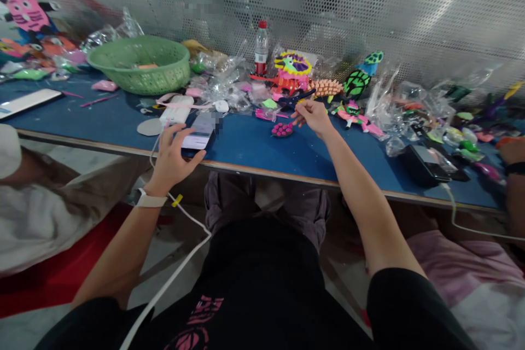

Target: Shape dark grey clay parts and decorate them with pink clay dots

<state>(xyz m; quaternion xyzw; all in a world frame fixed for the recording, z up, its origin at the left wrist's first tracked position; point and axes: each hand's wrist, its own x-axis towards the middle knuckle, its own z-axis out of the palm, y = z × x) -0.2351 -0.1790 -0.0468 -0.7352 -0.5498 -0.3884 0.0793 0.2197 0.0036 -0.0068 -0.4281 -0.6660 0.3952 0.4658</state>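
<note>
My left hand (174,156) is at the table's front edge, over the lower left of a phone (199,136) with a lit screen. Its fingers are spread and bent, and the thumb reaches toward the phone's near edge. A white power bank (177,110) lies just beyond the phone. My right hand (314,117) hovers over the table with thumb and fingers pinched together; whatever is between them is too small to make out. Below and left of these fingertips sits a small clay piece covered in magenta dots (282,129). A magenta packet (266,115) lies behind it.
A green basket (135,86), a red-capped bottle (261,49) and colourful clay figures (293,65) stand along the perforated metal wall. Clear wrappers (223,85) lie among them. A black box (424,164) is at right. A white cable (186,254) crosses my lap. People sit on both sides.
</note>
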